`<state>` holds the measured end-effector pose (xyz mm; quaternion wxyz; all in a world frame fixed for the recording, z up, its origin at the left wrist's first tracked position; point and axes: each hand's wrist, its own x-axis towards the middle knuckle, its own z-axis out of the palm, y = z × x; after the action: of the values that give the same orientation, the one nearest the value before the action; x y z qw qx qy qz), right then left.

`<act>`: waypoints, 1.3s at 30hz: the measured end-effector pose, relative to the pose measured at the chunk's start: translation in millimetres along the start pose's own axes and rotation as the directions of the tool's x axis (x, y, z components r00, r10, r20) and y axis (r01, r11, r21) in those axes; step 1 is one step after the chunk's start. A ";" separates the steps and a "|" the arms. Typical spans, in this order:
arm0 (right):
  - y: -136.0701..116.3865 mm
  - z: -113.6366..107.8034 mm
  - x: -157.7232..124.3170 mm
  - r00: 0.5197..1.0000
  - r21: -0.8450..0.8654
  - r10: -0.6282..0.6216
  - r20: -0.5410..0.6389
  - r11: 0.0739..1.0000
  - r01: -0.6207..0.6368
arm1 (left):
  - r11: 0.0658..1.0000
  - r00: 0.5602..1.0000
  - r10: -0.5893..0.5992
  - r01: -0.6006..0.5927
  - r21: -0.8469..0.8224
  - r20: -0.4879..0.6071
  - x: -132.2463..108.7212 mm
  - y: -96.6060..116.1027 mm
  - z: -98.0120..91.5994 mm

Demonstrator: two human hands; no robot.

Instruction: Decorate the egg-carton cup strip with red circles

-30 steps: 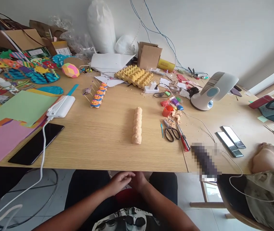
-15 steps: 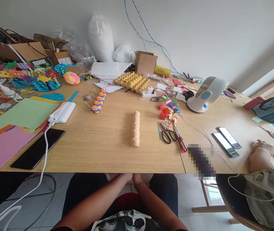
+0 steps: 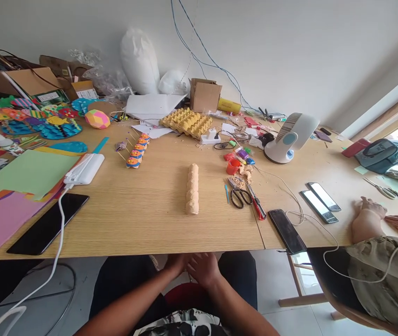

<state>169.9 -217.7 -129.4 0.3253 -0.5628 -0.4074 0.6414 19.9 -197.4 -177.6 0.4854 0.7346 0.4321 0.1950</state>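
Observation:
My left hand (image 3: 175, 264) and my right hand (image 3: 203, 269) are together over my lap, just below the near edge of the wooden table (image 3: 150, 219). My right hand lies with its fingers loosely stretched across my left hand, whose fingers are hidden. Neither hand touches anything on the table. Nearest on the table, straight ahead, lies a tan strip of egg-carton cups (image 3: 192, 188). To its right lie black scissors (image 3: 240, 196), a red utility knife (image 3: 256, 208) and an orange cup (image 3: 233, 166).
A black phone (image 3: 287, 230) with a white cable lies at the table's near edge. A dark tablet (image 3: 48, 224), a white power bank (image 3: 84, 169) and coloured paper sheets (image 3: 27, 172) are left. Farther back are painted craft pieces (image 3: 137, 152), a yellow egg tray (image 3: 186, 122) and a fan (image 3: 291, 137). Another person's arm (image 3: 366, 224) rests at right.
The view has shifted slightly. My hands have pulled a little nearer to me below the table edge, the right one now lying over the left.

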 end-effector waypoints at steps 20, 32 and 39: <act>-317.5 -227.5 58.6 0.673 -0.943 -0.728 0.132 0.118 0.312 | 0.808 0.766 -0.149 -0.270 -0.523 -0.626 66.8 154.7 -211.3; -387.4 -201.3 214.5 0.964 -0.936 -0.265 0.019 -0.344 -0.076 | 0.724 0.499 -0.333 -0.409 -0.556 -0.800 121.2 95.8 -206.1; -381.4 -187.4 269.6 0.988 -0.912 -0.153 -0.007 -0.404 -0.069 | 0.737 0.496 -0.320 -0.405 -0.541 -0.807 129.4 89.1 -200.5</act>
<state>297.3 221.8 80.0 -0.2428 -0.6040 -0.7578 -0.0434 -10.7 4.7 -25.5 0.4254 0.3154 0.4922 0.6909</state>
